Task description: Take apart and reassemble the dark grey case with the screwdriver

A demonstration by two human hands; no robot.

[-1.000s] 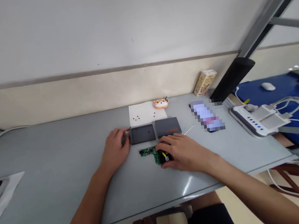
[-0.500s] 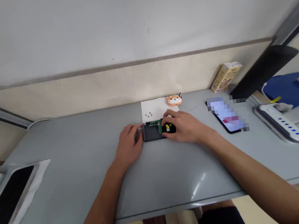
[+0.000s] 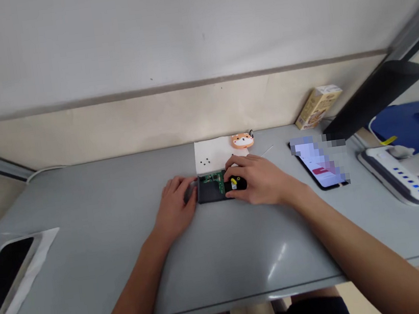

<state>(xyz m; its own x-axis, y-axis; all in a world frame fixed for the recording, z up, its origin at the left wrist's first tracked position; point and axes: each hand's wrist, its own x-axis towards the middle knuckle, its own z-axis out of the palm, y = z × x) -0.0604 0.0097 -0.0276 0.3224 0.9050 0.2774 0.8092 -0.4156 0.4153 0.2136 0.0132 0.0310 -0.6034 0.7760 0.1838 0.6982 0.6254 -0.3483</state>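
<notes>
A shallow dark grey casing lies on the table, with a green circuit board along its far side and middle. My left hand is curled against the casing's left end, thumb and fingers touching it. At the right end, my right hand grips a black round-edged part with a yellow mark between thumb and fingers; the palm side is hidden. Behind the casing, several tiny black screws lie on a white sheet of paper.
An orange animal-faced case sits at the paper's back right, near a thin rod. To the right are a lit phone, a carton and a white charging station. A dark tablet-like device lies far left.
The view has shifted slightly. Both hands stay at the casing, and the right hand keeps its grip on the black part with little visible movement.
</notes>
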